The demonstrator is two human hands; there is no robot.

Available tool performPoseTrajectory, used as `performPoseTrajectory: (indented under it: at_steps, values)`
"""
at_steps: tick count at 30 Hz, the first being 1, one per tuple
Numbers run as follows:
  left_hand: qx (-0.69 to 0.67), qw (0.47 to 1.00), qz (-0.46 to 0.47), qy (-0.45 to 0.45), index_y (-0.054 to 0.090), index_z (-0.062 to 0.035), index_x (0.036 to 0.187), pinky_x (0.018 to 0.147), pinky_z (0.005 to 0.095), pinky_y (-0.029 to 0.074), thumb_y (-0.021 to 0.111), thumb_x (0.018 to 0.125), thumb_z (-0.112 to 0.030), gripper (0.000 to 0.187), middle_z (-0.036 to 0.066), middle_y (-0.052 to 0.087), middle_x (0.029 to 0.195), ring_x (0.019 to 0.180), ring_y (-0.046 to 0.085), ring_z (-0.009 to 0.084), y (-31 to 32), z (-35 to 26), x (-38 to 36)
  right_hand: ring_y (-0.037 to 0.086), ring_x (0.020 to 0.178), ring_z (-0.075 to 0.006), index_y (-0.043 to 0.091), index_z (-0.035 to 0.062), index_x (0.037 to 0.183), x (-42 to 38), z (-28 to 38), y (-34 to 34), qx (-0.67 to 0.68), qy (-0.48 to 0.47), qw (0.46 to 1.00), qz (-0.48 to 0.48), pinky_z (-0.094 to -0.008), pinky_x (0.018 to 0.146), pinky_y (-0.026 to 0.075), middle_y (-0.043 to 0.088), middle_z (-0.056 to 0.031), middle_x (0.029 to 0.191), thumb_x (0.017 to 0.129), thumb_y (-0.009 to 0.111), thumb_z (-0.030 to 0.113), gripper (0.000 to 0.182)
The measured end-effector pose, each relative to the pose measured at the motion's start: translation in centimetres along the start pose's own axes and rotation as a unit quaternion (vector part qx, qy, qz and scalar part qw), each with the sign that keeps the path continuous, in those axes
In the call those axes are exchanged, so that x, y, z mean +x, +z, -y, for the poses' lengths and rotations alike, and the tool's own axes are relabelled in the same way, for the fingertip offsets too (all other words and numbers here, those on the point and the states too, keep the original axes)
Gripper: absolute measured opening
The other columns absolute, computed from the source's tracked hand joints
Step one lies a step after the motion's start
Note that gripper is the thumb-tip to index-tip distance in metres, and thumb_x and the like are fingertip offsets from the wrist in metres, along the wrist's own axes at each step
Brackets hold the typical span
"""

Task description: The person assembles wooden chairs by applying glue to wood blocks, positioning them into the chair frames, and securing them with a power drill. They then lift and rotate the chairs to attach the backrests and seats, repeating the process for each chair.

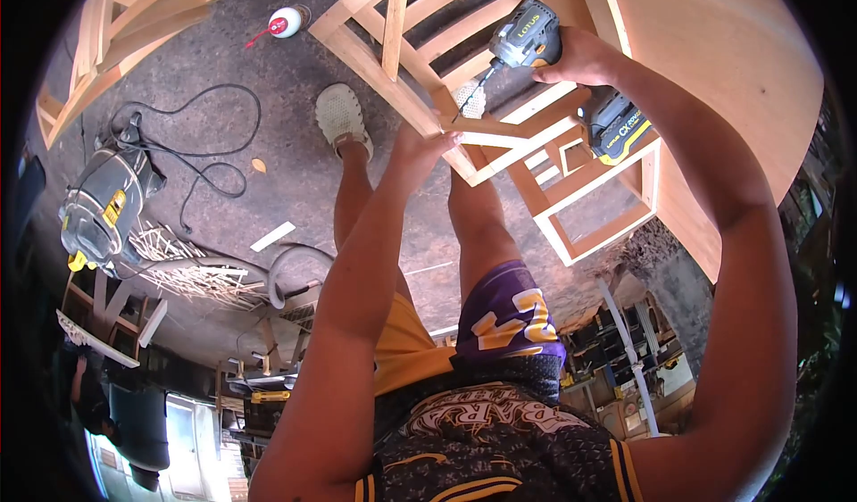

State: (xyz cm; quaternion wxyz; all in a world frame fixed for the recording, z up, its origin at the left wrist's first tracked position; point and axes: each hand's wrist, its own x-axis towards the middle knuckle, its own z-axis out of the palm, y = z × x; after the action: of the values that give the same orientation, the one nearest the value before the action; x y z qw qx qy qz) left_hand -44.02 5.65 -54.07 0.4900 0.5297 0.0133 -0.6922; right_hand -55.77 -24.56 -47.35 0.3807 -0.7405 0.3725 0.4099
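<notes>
Pale wooden furniture frame gripped as drill is trained on its joint

A slatted furniture frame (379, 75) is held before the wearer's legs, tilted above a stained floor (290, 176) and next to a broad curved wooden panel (723, 82). Its near rail is clasped by the left hand (422, 151), close to a corner. A grey cordless drill (527, 36), marked "Lotus", is gripped in the right hand (585, 58), its fingers wrapped around the handle; its long bit (482, 82) is pointed down at the wood beside the left hand. Whether the wood is touched by the tip cannot be told.

Beyond the frame, a white bottle (286, 22) tipped with a red nozzle is seen. Farther left, a vacuum cleaner (105, 197) is surrounded by a looped black cord (190, 153) and scattered thin wood strips (201, 279). Another wooden frame (116, 42) is partly shown at upper left.
</notes>
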Motion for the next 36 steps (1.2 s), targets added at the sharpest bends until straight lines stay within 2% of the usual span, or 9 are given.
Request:
performPoseTrajectory:
  at_steps: [5, 7, 10, 13, 16, 19, 22, 29, 36]
  values:
    - [-0.032, 0.999, -0.014, -0.003, 0.041, 0.009, 0.124, 0.088, 0.0277, 0.046, 0.07, 0.082, -0.002, 0.053, 0.012, 0.054, 0.109, 0.101, 0.054, 0.0146, 0.2, 0.3, 0.1, 0.062, 0.057, -0.0192, 0.06, -0.0011, 0.106, -1.0, 1.4, -0.7, 0.03, 0.071, 0.995, 0.058, -0.0324, 0.058, 0.051, 0.068, -0.0121, 0.078, 0.072, 0.077, 0.03, 0.049]
    - [-0.022, 1.0, -0.003, -0.005, 0.04, 0.0091, 0.125, 0.089, 0.0279, 0.046, 0.07, 0.082, -0.002, 0.053, 0.012, 0.053, 0.109, 0.101, 0.054, 0.0148, 0.3, -0.3, 0.0, 0.065, 0.07, -0.0225, 0.06, -0.0011, 0.109, -1.2, 1.7, -0.6, 0.015, 0.105, 0.992, 0.075, -0.0336, 0.07, 0.052, 0.069, -0.0135, 0.084, 0.072, 0.078, 0.03, 0.051]
    - [-0.009, 1.0, 0.013, 0.0, 0.039, 0.0092, 0.126, 0.089, 0.028, 0.046, 0.069, 0.082, -0.001, 0.054, 0.012, 0.054, 0.11, 0.101, 0.054, 0.0148, 0.2, -0.5, 0.0, 0.066, 0.082, -0.0261, 0.06, -0.0006, 0.11, -0.9, 0.0, 0.9, 0.028, 0.024, 0.999, 0.026, -0.035, 0.079, 0.051, 0.069, -0.0154, 0.09, 0.072, 0.078, 0.031, 0.053]
    - [-0.002, 1.0, 0.013, -0.008, 0.039, 0.0091, 0.126, 0.089, 0.0282, 0.046, 0.069, 0.082, -0.001, 0.055, 0.012, 0.054, 0.11, 0.101, 0.054, 0.0146, 0.3, -0.8, -0.1, 0.065, 0.093, -0.0299, 0.06, -0.0004, 0.111, -1.7, 0.8, 0.5, 0.0, 0.059, 0.998, 0.012, -0.036, 0.087, 0.048, 0.068, -0.018, 0.096, 0.071, 0.078, 0.034, 0.056]
    - [-0.007, 1.0, 0.014, 0.0, 0.039, 0.009, 0.126, 0.09, 0.0288, 0.045, 0.069, 0.082, -0.002, 0.055, 0.012, 0.054, 0.111, 0.102, 0.054, 0.0147, 0.2, -0.1, 0.0, 0.065, 0.094, -0.032, 0.06, -0.0004, 0.111, -2.0, 1.0, 0.3, -0.043, 0.013, 0.999, -0.011, -0.0364, 0.087, 0.048, 0.068, -0.0193, 0.097, 0.071, 0.079, 0.037, 0.059]
    - [-0.019, 1.0, 0.018, 0.01, 0.04, 0.0089, 0.126, 0.092, 0.0294, 0.045, 0.07, 0.082, -0.004, 0.055, 0.012, 0.055, 0.111, 0.102, 0.054, 0.0151, 0.1, -0.4, 0.0, 0.064, 0.096, -0.0337, 0.06, -0.0001, 0.111, -2.3, 0.6, 1.0, -0.062, 0.056, 0.996, -0.035, -0.037, 0.088, 0.048, 0.067, -0.0202, 0.1, 0.07, 0.079, 0.039, 0.06]
    - [-0.014, 1.0, 0.015, 0.007, 0.04, 0.0089, 0.126, 0.092, 0.0296, 0.045, 0.07, 0.083, -0.005, 0.054, 0.012, 0.055, 0.111, 0.102, 0.054, 0.0153, 0.0, 0.1, 0.1, 0.063, 0.099, -0.034, 0.059, 0.0006, 0.112, -3.5, 0.2, 2.0, -0.029, 0.035, 0.997, -0.061, -0.0376, 0.089, 0.048, 0.066, -0.02, 0.104, 0.07, 0.078, 0.041, 0.061]
    - [-0.027, 0.999, 0.034, 0.0, 0.038, 0.0093, 0.127, 0.092, 0.0299, 0.045, 0.07, 0.083, -0.004, 0.056, 0.012, 0.056, 0.112, 0.103, 0.055, 0.0157, -0.1, -0.3, 0.2, 0.061, 0.104, -0.0335, 0.056, 0.0007, 0.117, -4.6, 0.0, 3.1, -0.008, 0.103, 0.994, -0.038, -0.0384, 0.09, 0.047, 0.065, -0.0193, 0.108, 0.072, 0.076, 0.042, 0.064]
    - [-0.006, 1.0, 0.003, -0.021, 0.039, 0.0097, 0.127, 0.092, 0.0291, 0.046, 0.068, 0.084, -0.002, 0.054, 0.013, 0.056, 0.112, 0.103, 0.056, 0.0154, 0.1, -0.3, 0.3, 0.062, 0.101, -0.0335, 0.056, -0.002, 0.115, -3.0, 2.1, 3.4, -0.012, 0.05, 0.998, -0.021, -0.0379, 0.089, 0.048, 0.065, -0.0214, 0.107, 0.069, 0.077, 0.046, 0.07]
